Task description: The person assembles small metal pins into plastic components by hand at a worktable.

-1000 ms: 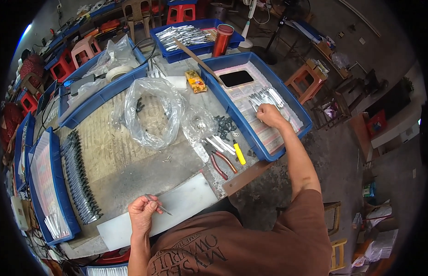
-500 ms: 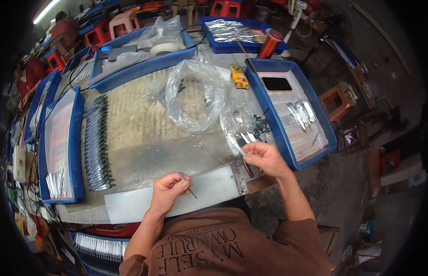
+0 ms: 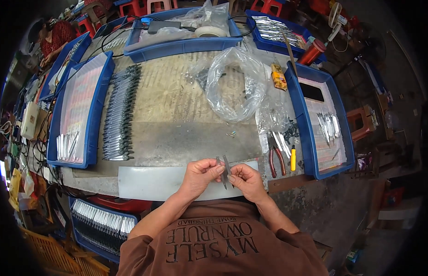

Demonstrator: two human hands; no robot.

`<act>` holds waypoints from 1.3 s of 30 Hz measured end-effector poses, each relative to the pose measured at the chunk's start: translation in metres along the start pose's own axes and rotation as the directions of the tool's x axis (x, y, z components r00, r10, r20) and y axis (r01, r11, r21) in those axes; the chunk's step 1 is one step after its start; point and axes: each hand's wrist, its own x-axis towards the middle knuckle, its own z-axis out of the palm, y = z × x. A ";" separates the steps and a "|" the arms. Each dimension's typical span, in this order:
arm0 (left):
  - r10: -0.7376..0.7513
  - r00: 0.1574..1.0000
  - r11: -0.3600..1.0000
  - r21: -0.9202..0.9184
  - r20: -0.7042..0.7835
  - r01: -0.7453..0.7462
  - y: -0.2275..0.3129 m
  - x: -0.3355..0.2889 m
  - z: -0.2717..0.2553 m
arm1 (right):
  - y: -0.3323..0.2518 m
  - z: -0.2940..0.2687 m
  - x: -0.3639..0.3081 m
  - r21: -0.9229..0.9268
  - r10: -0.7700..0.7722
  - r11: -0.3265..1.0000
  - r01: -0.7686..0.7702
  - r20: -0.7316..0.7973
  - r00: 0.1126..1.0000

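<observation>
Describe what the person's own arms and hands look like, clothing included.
The left hand and right hand are bare, without gloves; no watch or wristband shows. Short, plain brown fabric sleeves leave the forearms uncovered. They belong to a brown fabric shirt with dark printed lettering on its front.

Showed a red canister [image 3: 312, 53], black phone [image 3: 311, 92] and yellow packet [image 3: 279, 77] at upper right of the frame, a white fan [image 3: 334, 15] farther up, and red stools [image 3: 130, 7] along the top edge.
</observation>
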 end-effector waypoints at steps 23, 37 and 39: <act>0.008 1.000 1.000 0.020 0.009 -0.008 -0.006 0.000 -0.003 | 0.014 0.004 0.002 -0.042 0.021 0.999 -0.021 0.014 1.000; -0.020 1.000 0.998 0.057 -0.008 0.020 -0.008 0.003 -0.005 | 0.004 0.009 0.006 -0.194 0.039 0.980 -0.036 0.014 0.999; -0.032 0.999 0.999 0.042 -0.019 0.032 -0.007 0.004 -0.004 | 0.007 0.007 0.008 -0.205 0.045 0.978 -0.042 0.013 0.999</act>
